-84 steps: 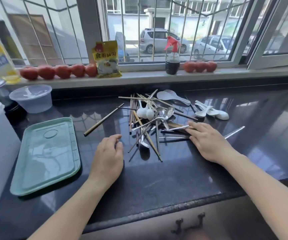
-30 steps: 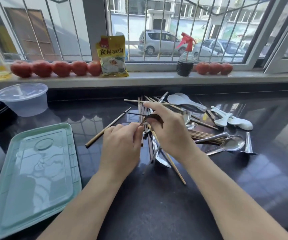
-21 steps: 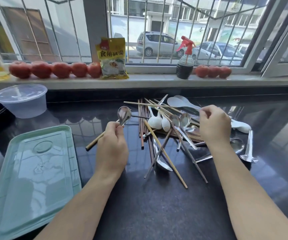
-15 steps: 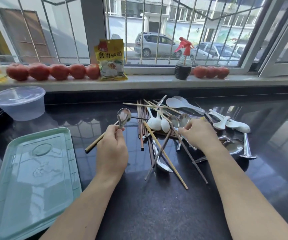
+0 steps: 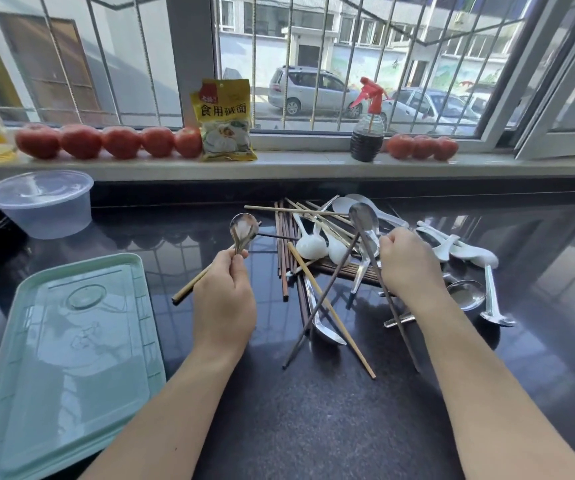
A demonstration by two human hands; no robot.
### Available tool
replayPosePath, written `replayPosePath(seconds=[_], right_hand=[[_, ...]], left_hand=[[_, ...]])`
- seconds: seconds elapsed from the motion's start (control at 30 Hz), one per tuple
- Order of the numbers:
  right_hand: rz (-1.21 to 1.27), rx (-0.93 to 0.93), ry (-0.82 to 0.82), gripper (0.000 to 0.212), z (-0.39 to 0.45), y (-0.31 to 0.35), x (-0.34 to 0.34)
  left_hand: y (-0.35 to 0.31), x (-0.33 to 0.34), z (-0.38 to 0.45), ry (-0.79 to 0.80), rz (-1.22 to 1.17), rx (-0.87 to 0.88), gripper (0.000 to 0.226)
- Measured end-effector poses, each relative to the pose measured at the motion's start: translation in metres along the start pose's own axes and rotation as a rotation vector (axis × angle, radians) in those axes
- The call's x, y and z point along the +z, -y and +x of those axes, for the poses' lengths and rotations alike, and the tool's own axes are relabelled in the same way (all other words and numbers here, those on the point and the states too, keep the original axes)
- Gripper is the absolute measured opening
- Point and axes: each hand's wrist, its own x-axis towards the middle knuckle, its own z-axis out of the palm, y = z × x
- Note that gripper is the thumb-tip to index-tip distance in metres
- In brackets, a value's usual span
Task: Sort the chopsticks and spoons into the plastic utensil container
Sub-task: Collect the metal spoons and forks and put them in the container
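A tangled pile of chopsticks (image 5: 287,251) and spoons lies on the dark counter. White ceramic spoons (image 5: 312,245) sit in its middle and more white spoons (image 5: 466,249) at its right. My left hand (image 5: 225,299) holds a metal spoon (image 5: 243,227) upright, bowl up, left of the pile. My right hand (image 5: 405,261) grips a second metal spoon (image 5: 363,216), bowl raised above the pile. More metal spoons (image 5: 466,294) lie on the counter right of my right hand. The pale green lid (image 5: 71,341) of the utensil container rests at the left.
A clear plastic tub (image 5: 41,202) stands at the back left. On the windowsill are a row of tomatoes (image 5: 106,142), a yellow packet (image 5: 225,121), a red-topped spray bottle (image 5: 367,133) and more tomatoes (image 5: 422,147). A loose chopstick (image 5: 189,287) lies behind my left hand.
My right hand has lifted a second metal spoon out of the pile. My left hand still holds the first spoon upright in about the same place.
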Motion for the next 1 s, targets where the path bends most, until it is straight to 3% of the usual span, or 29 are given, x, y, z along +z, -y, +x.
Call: replayPosePath(seconds=[0.17, 0.3, 0.47, 0.57, 0.67, 0.8, 0.87, 0.93, 1.0], right_hand=[[-0.040, -0.062, -0.288, 0.016, -0.007, 0.002, 0.001], [-0.121, -0.047, -0.311, 0.022, -0.003, -0.004, 0.003], [0.185, -0.142, -0.405, 0.018, -0.014, 0.016, -0.006], [0.381, -0.337, -0.354, 0.014, -0.042, 0.056, -0.009], [0.383, -0.469, -0.255, 0.018, -0.079, 0.094, 0.003], [0.167, -0.533, -0.169, 0.020, -0.117, 0.123, 0.023], [0.004, -0.595, -0.092, 0.038, -0.124, 0.127, 0.032], [0.016, -0.640, 0.063, 0.051, -0.124, 0.126, 0.033], [0.167, -0.650, 0.267, 0.042, -0.120, 0.123, 0.023]], left_hand=[[0.001, -0.001, 0.000, -0.026, -0.009, 0.003, 0.025], [0.000, -0.002, -0.001, -0.042, 0.008, 0.026, 0.023], [-0.002, -0.001, 0.002, 0.005, -0.130, -0.048, 0.024], [-0.017, -0.002, 0.002, 0.115, -0.543, -0.245, 0.028], [-0.030, 0.000, -0.001, 0.182, -0.862, -0.390, 0.033], [-0.032, -0.003, -0.007, 0.170, -0.870, -0.460, 0.030], [-0.029, -0.006, -0.009, 0.205, -0.880, -0.477, 0.030], [-0.026, -0.010, -0.007, 0.214, -0.922, -0.521, 0.031], [-0.022, -0.012, -0.002, 0.194, -0.964, -0.561, 0.029]])
